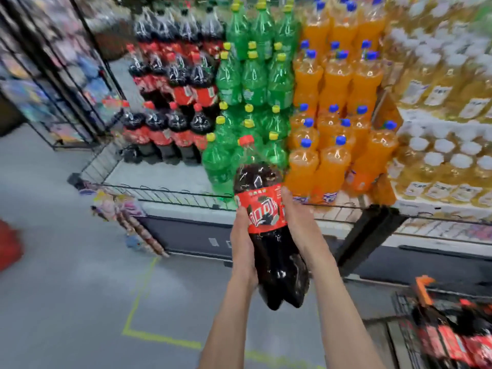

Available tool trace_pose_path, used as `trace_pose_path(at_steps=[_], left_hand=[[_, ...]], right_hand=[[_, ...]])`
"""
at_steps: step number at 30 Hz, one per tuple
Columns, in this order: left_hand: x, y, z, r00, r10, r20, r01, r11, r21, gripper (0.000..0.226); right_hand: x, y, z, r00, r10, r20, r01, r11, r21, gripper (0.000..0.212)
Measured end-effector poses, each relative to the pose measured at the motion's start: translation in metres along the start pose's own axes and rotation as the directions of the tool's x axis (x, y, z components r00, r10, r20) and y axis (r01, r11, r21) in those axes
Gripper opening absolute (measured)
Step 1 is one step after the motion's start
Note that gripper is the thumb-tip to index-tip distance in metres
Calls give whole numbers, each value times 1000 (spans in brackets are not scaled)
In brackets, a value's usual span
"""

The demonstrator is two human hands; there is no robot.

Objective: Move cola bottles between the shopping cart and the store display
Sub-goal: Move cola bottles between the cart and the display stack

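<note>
A large cola bottle (266,209) with a red cap and red label is held upright in mid-air in front of the store display (165,193). My left hand (243,243) grips its left side and my right hand (298,219) grips its right side, at label height. Rows of cola bottles (170,129) stand at the display's left part, with bare shelf floor in front of them. The shopping cart (404,315) sits at the lower right, with several cola bottles (458,339) lying in it.
Green soda bottles (253,81) stand beside the colas, then orange soda bottles (335,81) and pale yellow bottles (447,102) further right. A black wire rack (66,75) stands at the left. Grey floor with yellow tape (138,302) lies below.
</note>
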State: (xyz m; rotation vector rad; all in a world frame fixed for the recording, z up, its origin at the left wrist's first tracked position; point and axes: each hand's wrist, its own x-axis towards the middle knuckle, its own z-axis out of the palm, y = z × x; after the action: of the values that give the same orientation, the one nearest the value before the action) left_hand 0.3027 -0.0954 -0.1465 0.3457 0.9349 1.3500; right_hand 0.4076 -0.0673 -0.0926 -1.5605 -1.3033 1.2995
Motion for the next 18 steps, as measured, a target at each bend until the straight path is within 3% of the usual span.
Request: trace_pose_path(at_steps=[2,5,8,11,18], left_hand=[[13,44,-42,998,46,-31,-45,999,26,82],[31,117,-101,994,100,-46,-97,993,69,82],[45,181,-148,986,161,-49,-155,982,112,100],[55,226,-186,973,218,-77,-203,964,174,114],[99,303,-255,947,295,-125,-250,925,286,91]], right_hand=[[12,-19,60,1000,-9,15,10,1000,-18,101],[34,-60,148,998,-55,8,55,996,73,79],[55,-109,217,995,-86,56,68,959,274,84],[71,-146,269,980,-174,97,138,945,295,79],[123,-196,374,962,-257,97,221,934,282,55]])
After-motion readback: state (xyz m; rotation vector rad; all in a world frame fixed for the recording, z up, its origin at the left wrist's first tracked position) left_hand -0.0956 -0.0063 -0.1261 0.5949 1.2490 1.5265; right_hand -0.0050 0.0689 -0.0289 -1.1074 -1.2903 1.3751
